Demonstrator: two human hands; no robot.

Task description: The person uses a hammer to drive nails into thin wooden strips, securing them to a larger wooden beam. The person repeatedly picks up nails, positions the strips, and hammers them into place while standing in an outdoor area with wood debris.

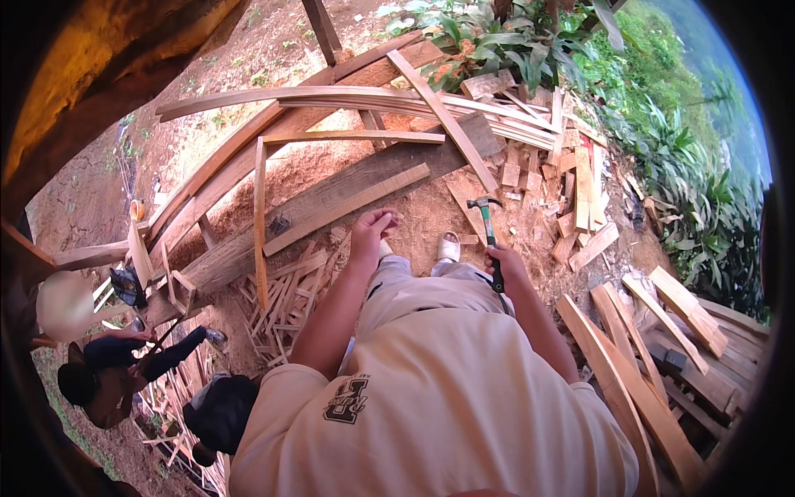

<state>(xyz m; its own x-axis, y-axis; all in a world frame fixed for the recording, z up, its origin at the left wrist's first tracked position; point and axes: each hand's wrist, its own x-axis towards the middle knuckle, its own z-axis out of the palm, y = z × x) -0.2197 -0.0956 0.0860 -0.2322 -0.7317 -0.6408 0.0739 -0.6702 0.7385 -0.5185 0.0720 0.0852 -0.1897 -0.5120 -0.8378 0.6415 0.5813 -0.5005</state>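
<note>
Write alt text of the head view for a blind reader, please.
A person's right hand holds a hammer with a green and black handle; the left hand is partly curled, its contents unclear. Long boards and smaller wood pieces lie around, with two other people at lower left.

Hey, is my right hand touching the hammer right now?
Touching: the head view shows your right hand wrapped around the hammer by its handle.

Here's the claw hammer (487,225), just right of the frame's centre! Metal head, green-and-black handle, and it's gripped partway along its length. Head towards the top of the picture, curved claw out to the right, and the handle runs down, leaning slightly right, to a dark butt end.
</note>
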